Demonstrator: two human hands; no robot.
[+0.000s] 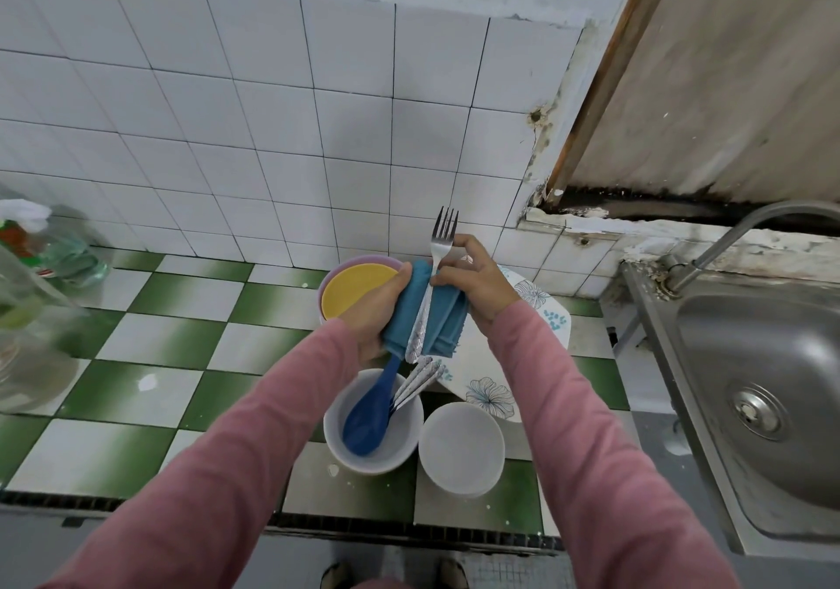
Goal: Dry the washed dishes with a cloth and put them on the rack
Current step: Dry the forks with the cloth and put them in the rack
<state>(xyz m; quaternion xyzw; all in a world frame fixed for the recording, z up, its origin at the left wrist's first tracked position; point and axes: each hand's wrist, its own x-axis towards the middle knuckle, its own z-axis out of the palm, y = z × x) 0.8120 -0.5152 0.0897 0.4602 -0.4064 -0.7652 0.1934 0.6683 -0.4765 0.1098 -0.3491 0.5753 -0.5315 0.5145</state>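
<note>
Fork [425,311] is in hand directly above the white bowl [402,425], tines up and pointing away from the person. Its handle lies along a folded blue cloth [447,320]. The left grip [377,311] is curled round the cloth and cradles it from the side. The right grip [477,284] pinches the fork at its neck, just over the cloth's top edge.

The main risk is a slip. A thin, possibly wet neck held by a fingertip pinch could slide out as the cloth is drawn along the handle. If it does, the fork would probably fall straight into the bowl, onto the blue spoon [368,420] and the other cutlery handles [418,379] leaning there. It could also bounce onto the second bowl [461,447], just right of the first.

The tines stand bare above the cloth, so a wipe of the handle alone would leave them wet.

Both bowls sit near the front edge of the bench [159,338], under the forearms, and a dropped elbow or sleeve could nudge one off. The floral plate [491,397], right of and beyond the bowl, overhangs toward the sink [750,361] and looks easy to tip.

No rack is in view, so the person would have to turn away to put the fork down, which could swing the tines toward the tiled wall.
</note>
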